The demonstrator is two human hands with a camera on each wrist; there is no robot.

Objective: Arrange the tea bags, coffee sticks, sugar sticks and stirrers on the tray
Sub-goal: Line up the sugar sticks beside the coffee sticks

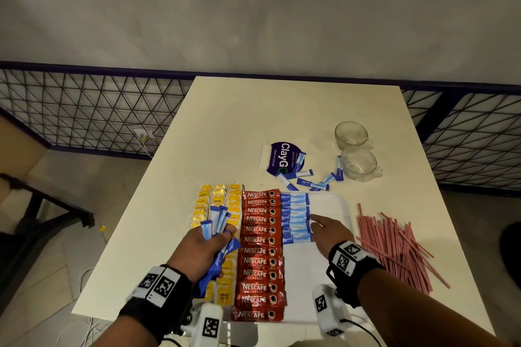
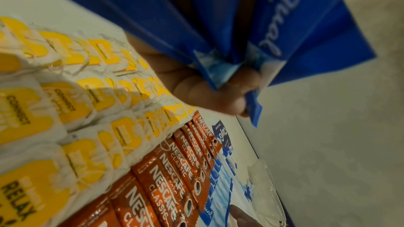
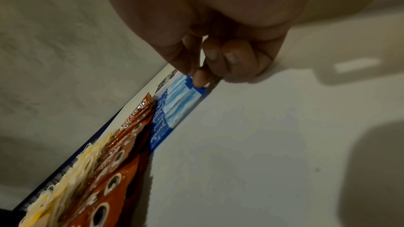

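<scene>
Left hand (image 1: 204, 248) grips a fanned bundle of blue sugar sticks (image 1: 217, 222) above the tea bags (image 1: 217, 201). Right hand (image 1: 328, 229), fingers extended, touches the sugar-stick row (image 1: 296, 217) on the white tray (image 1: 335, 203), beside the coffee sticks (image 1: 259, 251). Stirrers (image 1: 394, 245) lie on the table right of the tray.

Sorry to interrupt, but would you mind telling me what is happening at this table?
A person is laying out drink supplies on a white tray. Yellow tea bags and red Nescafe coffee sticks already sit in columns. The left hand holds a bunch of blue sugar sticks, while the right hand touches the started sugar column. Red-and-white striped stirrers lie beside the tray on the table.
</scene>
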